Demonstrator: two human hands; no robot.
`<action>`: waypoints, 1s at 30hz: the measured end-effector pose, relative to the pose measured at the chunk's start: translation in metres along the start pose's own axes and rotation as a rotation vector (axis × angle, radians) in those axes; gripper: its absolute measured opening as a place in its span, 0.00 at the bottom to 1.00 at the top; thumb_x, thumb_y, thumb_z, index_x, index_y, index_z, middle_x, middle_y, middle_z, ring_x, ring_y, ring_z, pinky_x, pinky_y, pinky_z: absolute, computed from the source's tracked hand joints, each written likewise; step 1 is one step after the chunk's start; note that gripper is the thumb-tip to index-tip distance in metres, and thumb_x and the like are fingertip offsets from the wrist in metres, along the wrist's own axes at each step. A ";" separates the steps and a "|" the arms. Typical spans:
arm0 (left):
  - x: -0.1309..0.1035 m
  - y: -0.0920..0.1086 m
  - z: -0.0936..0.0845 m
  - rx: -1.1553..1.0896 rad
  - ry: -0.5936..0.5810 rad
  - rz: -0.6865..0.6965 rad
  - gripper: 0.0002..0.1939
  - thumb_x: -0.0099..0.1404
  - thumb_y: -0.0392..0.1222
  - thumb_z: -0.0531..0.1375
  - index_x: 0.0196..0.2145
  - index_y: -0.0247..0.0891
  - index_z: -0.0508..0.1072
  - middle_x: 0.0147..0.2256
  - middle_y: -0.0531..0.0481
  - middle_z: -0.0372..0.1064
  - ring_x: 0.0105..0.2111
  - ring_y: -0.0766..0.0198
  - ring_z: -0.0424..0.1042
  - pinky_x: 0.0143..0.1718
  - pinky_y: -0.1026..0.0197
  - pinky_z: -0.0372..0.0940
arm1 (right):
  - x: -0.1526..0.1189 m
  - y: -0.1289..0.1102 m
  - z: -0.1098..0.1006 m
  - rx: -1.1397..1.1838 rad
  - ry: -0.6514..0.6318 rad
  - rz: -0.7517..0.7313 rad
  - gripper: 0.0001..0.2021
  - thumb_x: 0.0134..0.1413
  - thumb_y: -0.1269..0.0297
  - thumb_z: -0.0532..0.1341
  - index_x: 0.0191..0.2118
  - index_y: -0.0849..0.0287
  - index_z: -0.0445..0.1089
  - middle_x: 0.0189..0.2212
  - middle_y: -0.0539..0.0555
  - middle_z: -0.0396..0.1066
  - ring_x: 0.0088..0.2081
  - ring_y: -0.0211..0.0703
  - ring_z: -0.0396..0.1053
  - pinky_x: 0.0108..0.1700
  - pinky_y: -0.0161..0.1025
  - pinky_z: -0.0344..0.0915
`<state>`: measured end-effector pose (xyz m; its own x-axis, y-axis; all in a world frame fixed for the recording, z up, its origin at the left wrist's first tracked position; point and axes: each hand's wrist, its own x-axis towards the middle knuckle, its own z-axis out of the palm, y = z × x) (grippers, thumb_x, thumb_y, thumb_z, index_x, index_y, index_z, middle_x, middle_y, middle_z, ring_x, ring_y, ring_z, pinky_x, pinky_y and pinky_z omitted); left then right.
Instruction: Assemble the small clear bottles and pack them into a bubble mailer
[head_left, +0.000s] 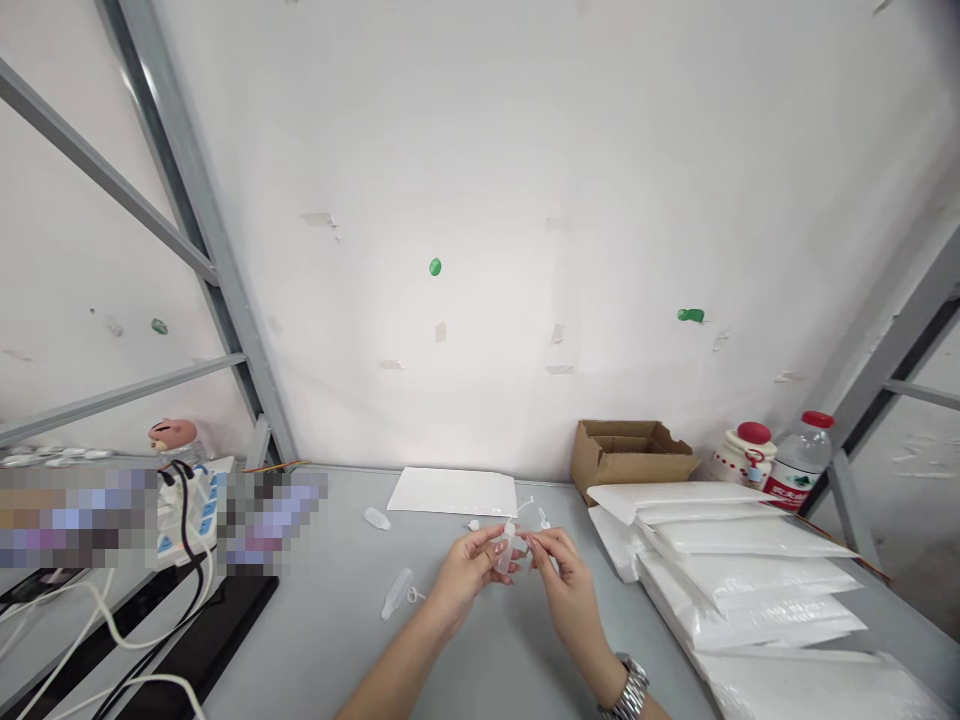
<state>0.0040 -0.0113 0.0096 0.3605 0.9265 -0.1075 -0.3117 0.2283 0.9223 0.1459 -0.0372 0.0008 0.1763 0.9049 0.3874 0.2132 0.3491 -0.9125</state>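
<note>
Between the fingers of my left hand (474,572) is a small translucent squeeze bottle (505,552), held upright with its nozzle up and a thin strap and cap (527,502) near its top. My right hand (561,570) pinches close beside it, its fingertips closed on something small that I cannot make out. Just behind the right fingers shows a small clear cap piece (544,518). Left of my hands, another translucent bottle (396,593) lies on the grey table with a ring-strapped cap (414,595) beside it. Farther back lies another small bottle (377,518).
A white sheet (453,491) lies at the back. On the right are stacked white padded mailers (750,560), an open cardboard box (630,465), a red-lidded jar (742,455) and a water bottle (802,460). A power strip (187,510) with cables stands left.
</note>
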 end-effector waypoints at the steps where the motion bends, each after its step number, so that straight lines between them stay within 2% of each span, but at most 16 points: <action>1: 0.000 -0.001 0.001 0.006 0.002 0.003 0.31 0.46 0.53 0.67 0.44 0.32 0.71 0.34 0.40 0.73 0.31 0.58 0.72 0.34 0.58 0.63 | 0.000 0.000 0.000 0.005 -0.006 0.005 0.14 0.53 0.52 0.56 0.34 0.55 0.74 0.29 0.53 0.66 0.33 0.43 0.65 0.36 0.38 0.63; 5: 0.001 -0.003 0.002 0.015 0.004 0.018 0.29 0.44 0.52 0.68 0.41 0.33 0.72 0.33 0.43 0.73 0.32 0.57 0.72 0.32 0.58 0.65 | -0.001 -0.002 0.000 0.018 -0.035 0.008 0.14 0.52 0.52 0.56 0.33 0.54 0.74 0.29 0.53 0.67 0.33 0.44 0.66 0.36 0.38 0.63; 8: 0.002 -0.005 0.002 0.030 0.027 0.031 0.28 0.43 0.51 0.68 0.40 0.32 0.72 0.29 0.46 0.71 0.31 0.59 0.72 0.31 0.58 0.66 | -0.002 -0.002 0.001 0.004 -0.026 -0.017 0.14 0.53 0.53 0.56 0.32 0.55 0.74 0.30 0.54 0.67 0.33 0.44 0.66 0.35 0.38 0.63; 12: 0.004 -0.008 0.001 0.079 0.063 0.075 0.29 0.40 0.50 0.69 0.39 0.32 0.74 0.22 0.53 0.65 0.27 0.63 0.68 0.29 0.57 0.68 | -0.004 0.001 0.002 -0.037 -0.024 -0.076 0.13 0.55 0.55 0.55 0.33 0.54 0.74 0.30 0.54 0.68 0.33 0.44 0.66 0.36 0.38 0.64; 15: 0.005 -0.010 0.002 0.099 0.088 0.094 0.29 0.37 0.49 0.70 0.37 0.31 0.75 0.20 0.55 0.62 0.25 0.65 0.66 0.27 0.57 0.69 | -0.005 0.004 0.004 -0.096 -0.031 -0.120 0.13 0.56 0.56 0.54 0.35 0.54 0.74 0.30 0.54 0.68 0.33 0.44 0.66 0.37 0.39 0.64; 19: 0.006 -0.012 0.004 0.111 0.103 0.123 0.28 0.38 0.49 0.70 0.37 0.31 0.76 0.21 0.52 0.65 0.26 0.63 0.67 0.26 0.57 0.69 | -0.005 0.004 0.004 -0.138 -0.027 -0.174 0.12 0.57 0.58 0.53 0.35 0.55 0.73 0.29 0.53 0.68 0.33 0.43 0.66 0.36 0.38 0.65; 23: 0.004 -0.010 0.006 0.083 0.055 0.119 0.27 0.40 0.50 0.69 0.38 0.32 0.76 0.25 0.46 0.71 0.29 0.58 0.70 0.26 0.58 0.68 | -0.004 0.001 0.002 -0.107 -0.007 -0.204 0.12 0.57 0.60 0.53 0.33 0.55 0.73 0.30 0.54 0.69 0.33 0.42 0.67 0.35 0.37 0.66; 30: 0.002 -0.004 0.004 0.042 0.031 0.100 0.26 0.43 0.51 0.68 0.39 0.33 0.76 0.32 0.42 0.75 0.30 0.59 0.72 0.29 0.58 0.68 | -0.003 -0.001 0.000 -0.081 0.038 -0.198 0.11 0.56 0.60 0.54 0.32 0.56 0.72 0.29 0.54 0.70 0.33 0.43 0.69 0.35 0.37 0.67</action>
<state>0.0093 -0.0121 0.0067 0.3016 0.9531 -0.0247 -0.3073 0.1217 0.9438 0.1447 -0.0407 0.0007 0.1588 0.8105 0.5637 0.3234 0.4968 -0.8054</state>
